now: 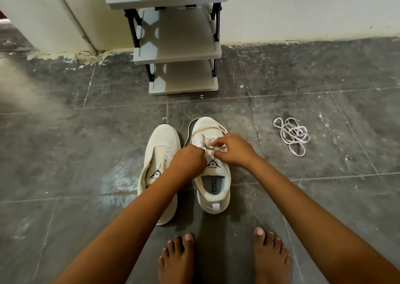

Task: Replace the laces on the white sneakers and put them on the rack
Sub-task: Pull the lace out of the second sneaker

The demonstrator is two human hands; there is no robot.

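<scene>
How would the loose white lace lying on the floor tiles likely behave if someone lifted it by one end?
The loose lace lies in slack, overlapping loops, so it would probably hang limp and floppy. It looks thin and flat, so likely very light. The crossing loops suggest it may snag or knot while unravelling.

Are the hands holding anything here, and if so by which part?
Both hold the lace on the right sneaker: left hand and right hand each pinch a strand over the eyelets. Exactly where along the lace is hidden.
</scene>
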